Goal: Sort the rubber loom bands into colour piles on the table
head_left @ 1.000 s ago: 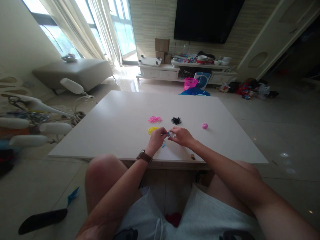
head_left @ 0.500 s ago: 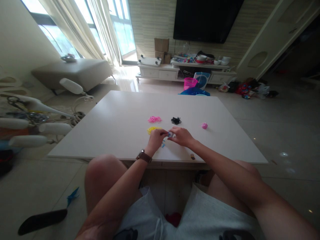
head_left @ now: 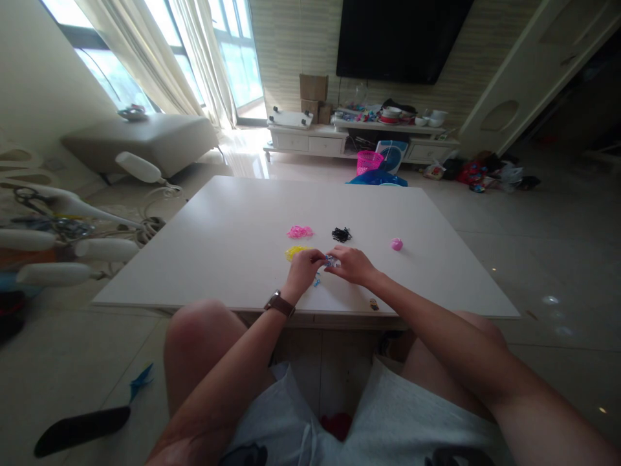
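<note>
My left hand point(head_left: 305, 268), with a watch point(head_left: 279, 302) on its wrist, pinches at the left end of a small white-and-blue piece point(head_left: 331, 261). My right hand point(head_left: 353, 264) has its fingers closed round the other side of that piece, so most of it is hidden. Beside the left hand lies a pile of yellow bits point(head_left: 294, 252), partly covered by it. A few blue bits point(head_left: 317, 280) lie just under the hands. Farther back are a heap of pink bits point(head_left: 300, 232) and a heap of black bits point(head_left: 341, 234), too small to name exactly.
The white table point(head_left: 233, 239) spans the space before my knees. A pink ball-like lump point(head_left: 396, 244) lies to the right, and a small brown figure point(head_left: 373, 304) sits near the front edge. White rounded lamp arms point(head_left: 107, 250) stand at the left.
Both hands stay almost in place, with only a slight shift of the fingers at the white-and-blue piece. A little more of the yellow pile's edge looks visible.
</note>
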Motion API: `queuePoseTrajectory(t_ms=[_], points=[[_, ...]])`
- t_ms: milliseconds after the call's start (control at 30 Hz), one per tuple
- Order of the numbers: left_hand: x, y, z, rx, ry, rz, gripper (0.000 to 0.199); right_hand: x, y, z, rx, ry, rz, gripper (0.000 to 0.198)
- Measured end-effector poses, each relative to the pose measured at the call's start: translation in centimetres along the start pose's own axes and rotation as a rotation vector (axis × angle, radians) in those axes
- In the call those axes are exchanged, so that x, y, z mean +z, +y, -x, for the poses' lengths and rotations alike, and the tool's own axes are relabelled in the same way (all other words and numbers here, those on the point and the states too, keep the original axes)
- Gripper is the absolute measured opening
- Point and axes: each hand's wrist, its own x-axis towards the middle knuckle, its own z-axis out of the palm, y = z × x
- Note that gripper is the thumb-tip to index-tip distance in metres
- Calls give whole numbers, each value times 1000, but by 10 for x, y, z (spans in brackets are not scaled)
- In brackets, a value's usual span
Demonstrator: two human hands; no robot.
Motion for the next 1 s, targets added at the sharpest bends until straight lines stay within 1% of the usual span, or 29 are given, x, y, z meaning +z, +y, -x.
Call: queuePoseTrajectory(t_ms=[200,467,600,800,1000], points=[[-2,7,2,-1,14,25,5,-1,-1,0,-2,0,9,34],[-1,1,-1,6,29,-3,5,0,0,-1,-9,4,6,35],[-1,3,1,1,36,48,5,0,-1,-1,3,-1,26,34],[-1,7,2,26,2,25,9,-2,-2,-1,5,5,41,29],[0,3,0,43,-13,-1,12,-2,-2,0,30,12,44,28]])
